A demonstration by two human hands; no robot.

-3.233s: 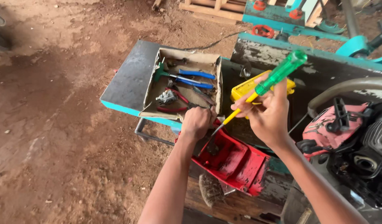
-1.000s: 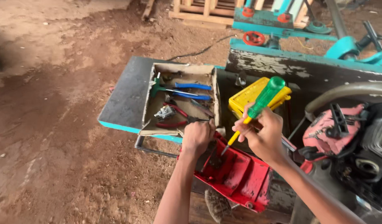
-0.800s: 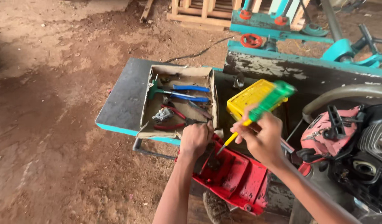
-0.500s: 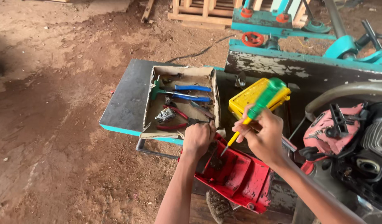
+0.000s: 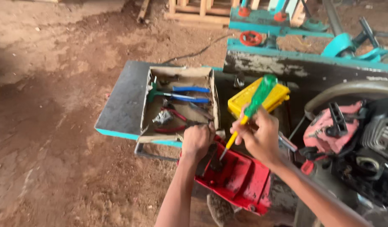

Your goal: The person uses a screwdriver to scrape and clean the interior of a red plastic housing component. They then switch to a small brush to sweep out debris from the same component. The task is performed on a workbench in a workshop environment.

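Low in the middle of the view, the right hand [image 5: 261, 136] has its grip closed around a screwdriver [image 5: 248, 111] with a green handle and a yellow collar, fingers wrapped just below the green part. That tool tilts, handle up and to the right, and its dark shaft slants down to the left, with the tip inside a red plastic cover [image 5: 238, 178]. Just beside it, the left hand [image 5: 197, 141] is curled tight over the upper left edge of the red cover, pressing on that edge; whether anything small sits inside this grip cannot be told. Part of the red cover lies over the near edge of the desk [image 5: 122, 105], a dark slab with a turquoise rim.

Just behind the left hand stands an open cardboard box [image 5: 179, 75] holding blue-handled pliers [image 5: 187, 93], red-handled pliers and other small metal tools. Right of the box, behind the screwdriver handle, lies a flat yellow case [image 5: 276, 94]. Farther right sits a chainsaw body [image 5: 349, 138], red and black, with a grey curved handle over it. Beyond the desk stands a turquoise machine frame [image 5: 286, 21], and bare brown dirt floor [image 5: 55, 147] spreads to the left.
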